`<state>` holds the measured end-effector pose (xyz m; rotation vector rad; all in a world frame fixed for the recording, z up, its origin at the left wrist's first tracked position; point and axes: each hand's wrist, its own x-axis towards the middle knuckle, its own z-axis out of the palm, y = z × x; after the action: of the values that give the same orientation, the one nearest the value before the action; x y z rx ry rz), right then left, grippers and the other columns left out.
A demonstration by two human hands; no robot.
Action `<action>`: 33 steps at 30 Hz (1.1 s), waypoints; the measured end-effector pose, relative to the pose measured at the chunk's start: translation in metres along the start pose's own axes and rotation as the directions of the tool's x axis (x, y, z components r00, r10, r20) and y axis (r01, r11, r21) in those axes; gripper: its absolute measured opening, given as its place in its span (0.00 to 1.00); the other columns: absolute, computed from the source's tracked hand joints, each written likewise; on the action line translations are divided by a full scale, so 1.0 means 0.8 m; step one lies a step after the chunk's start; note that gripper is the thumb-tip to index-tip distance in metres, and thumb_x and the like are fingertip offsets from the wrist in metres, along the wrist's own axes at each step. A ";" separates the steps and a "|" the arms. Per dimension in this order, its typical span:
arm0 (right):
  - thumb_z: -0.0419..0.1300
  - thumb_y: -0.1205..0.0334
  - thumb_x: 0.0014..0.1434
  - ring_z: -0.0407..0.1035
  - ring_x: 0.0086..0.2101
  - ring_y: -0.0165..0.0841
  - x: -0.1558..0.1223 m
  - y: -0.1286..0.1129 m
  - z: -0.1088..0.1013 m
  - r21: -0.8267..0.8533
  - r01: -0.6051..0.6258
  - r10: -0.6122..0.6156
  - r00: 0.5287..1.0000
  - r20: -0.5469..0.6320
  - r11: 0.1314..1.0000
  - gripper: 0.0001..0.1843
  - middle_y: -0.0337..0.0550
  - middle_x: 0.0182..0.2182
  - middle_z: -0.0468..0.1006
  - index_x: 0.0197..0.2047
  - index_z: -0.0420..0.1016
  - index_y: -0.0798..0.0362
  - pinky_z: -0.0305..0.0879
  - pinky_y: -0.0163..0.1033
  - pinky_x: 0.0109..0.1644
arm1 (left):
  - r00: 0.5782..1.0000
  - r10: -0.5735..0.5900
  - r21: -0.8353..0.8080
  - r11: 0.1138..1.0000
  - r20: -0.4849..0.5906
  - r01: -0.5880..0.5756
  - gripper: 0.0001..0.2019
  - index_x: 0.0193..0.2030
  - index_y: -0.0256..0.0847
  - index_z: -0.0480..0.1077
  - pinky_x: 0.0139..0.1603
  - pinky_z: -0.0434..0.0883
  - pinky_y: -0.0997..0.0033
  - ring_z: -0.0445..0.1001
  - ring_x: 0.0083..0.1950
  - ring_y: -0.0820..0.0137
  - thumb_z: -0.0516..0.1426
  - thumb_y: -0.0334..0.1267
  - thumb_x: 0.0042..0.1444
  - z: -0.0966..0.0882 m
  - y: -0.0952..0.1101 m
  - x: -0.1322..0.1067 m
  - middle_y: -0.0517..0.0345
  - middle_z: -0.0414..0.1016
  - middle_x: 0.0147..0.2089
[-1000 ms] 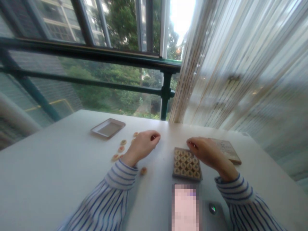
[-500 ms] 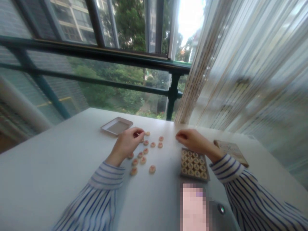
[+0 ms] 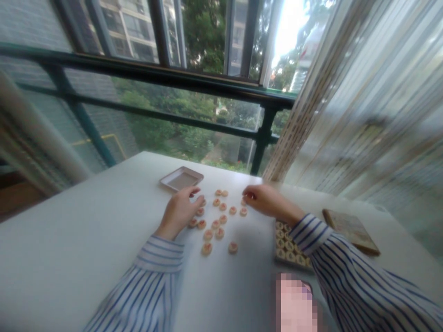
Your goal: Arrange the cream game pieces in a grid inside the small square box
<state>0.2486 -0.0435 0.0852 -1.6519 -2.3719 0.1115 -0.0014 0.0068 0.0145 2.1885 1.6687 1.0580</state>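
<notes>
Round wooden Chinese chess pieces with red marks (image 3: 208, 234) lie scattered across the middle of the white table. My left hand (image 3: 180, 208) is at the left side of the scatter, thumb and fingers apart, with its thumb by a piece (image 3: 203, 202). At the right side, my right hand (image 3: 265, 200) has its fingers closed at a piece (image 3: 243, 201) on the tabletop, which they partly cover. Below my right forearm stands a box of dark-marked pieces (image 3: 286, 244) in rows, partly hidden by the sleeve.
A shallow empty tray (image 3: 182, 177) lies beyond my left hand. To the right is a flat brownish box lid (image 3: 351, 230). A blurred-out object (image 3: 296, 302) lies at the near edge. The table (image 3: 104, 221) meets a railing and window; a string curtain (image 3: 363, 115) hangs right.
My left hand's fingers have parted and it has drawn back left from the pieces. My right hand has moved left, away from over the box, to a red-marked piece. The view has shifted.
</notes>
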 end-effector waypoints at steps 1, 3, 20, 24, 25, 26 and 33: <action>0.51 0.61 0.56 0.67 0.28 0.28 0.004 -0.001 0.003 -0.005 0.012 -0.011 1.000 0.007 1.000 0.12 0.40 0.30 0.77 0.37 0.75 0.52 0.55 0.31 0.31 | 1.000 -0.008 0.015 1.000 0.000 0.008 0.19 0.45 0.38 0.70 0.40 0.68 0.69 0.73 0.41 0.65 0.53 0.46 0.49 0.001 -0.001 -0.001 0.52 0.75 0.41; 0.49 0.61 0.56 0.67 0.29 0.28 0.013 -0.003 0.008 -0.015 0.028 -0.027 0.999 0.021 1.000 0.13 0.41 0.30 0.77 0.36 0.75 0.52 0.55 0.31 0.31 | 1.000 -0.023 0.040 0.999 0.008 0.022 0.20 0.45 0.38 0.70 0.41 0.68 0.69 0.73 0.41 0.65 0.53 0.46 0.49 0.004 -0.004 -0.002 0.52 0.74 0.41; 0.44 0.64 0.58 0.68 0.32 0.31 0.057 -0.037 0.046 -0.116 0.012 0.008 0.985 0.170 0.993 0.17 0.47 0.34 0.77 0.36 0.74 0.54 0.55 0.33 0.34 | 0.998 -0.040 0.302 0.953 0.053 0.022 0.18 0.46 0.39 0.69 0.45 0.64 0.65 0.70 0.45 0.61 0.50 0.44 0.52 0.039 -0.003 -0.009 0.48 0.74 0.44; 0.45 0.64 0.58 0.69 0.32 0.32 0.059 -0.041 0.054 -0.111 0.010 0.008 0.987 0.160 0.994 0.16 0.47 0.33 0.77 0.35 0.74 0.54 0.55 0.33 0.32 | 0.998 -0.011 0.326 0.945 0.058 -0.008 0.17 0.45 0.40 0.69 0.43 0.65 0.65 0.71 0.44 0.61 0.50 0.43 0.52 0.041 -0.004 -0.009 0.49 0.74 0.43; 0.45 0.64 0.57 0.69 0.32 0.32 0.059 -0.042 0.056 -0.108 0.014 0.003 0.988 0.157 0.994 0.16 0.47 0.33 0.77 0.35 0.74 0.54 0.55 0.33 0.32 | 0.998 -0.009 0.330 0.944 0.059 -0.011 0.16 0.44 0.40 0.70 0.43 0.65 0.65 0.71 0.44 0.61 0.50 0.43 0.52 0.041 -0.004 -0.009 0.50 0.74 0.43; 0.45 0.63 0.57 0.69 0.32 0.32 0.060 -0.043 0.058 -0.105 0.018 -0.001 0.988 0.156 0.994 0.15 0.47 0.33 0.77 0.35 0.74 0.54 0.56 0.33 0.32 | 0.998 -0.008 0.334 0.943 0.060 -0.012 0.16 0.44 0.40 0.70 0.43 0.65 0.65 0.71 0.44 0.61 0.50 0.43 0.52 0.042 -0.004 -0.009 0.50 0.74 0.42; 0.46 0.64 0.58 0.70 0.35 0.34 0.062 -0.045 0.062 -0.104 0.012 0.006 0.986 0.169 0.994 0.15 0.48 0.34 0.77 0.35 0.73 0.54 0.58 0.34 0.35 | 0.998 -0.016 0.341 0.940 0.064 -0.006 0.14 0.42 0.41 0.70 0.43 0.65 0.65 0.71 0.44 0.60 0.50 0.42 0.52 0.046 -0.003 -0.011 0.50 0.75 0.40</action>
<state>0.1877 -0.0062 0.0522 -1.7499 -2.5460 0.1338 0.0190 0.0094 -0.0171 2.3902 1.9490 0.7269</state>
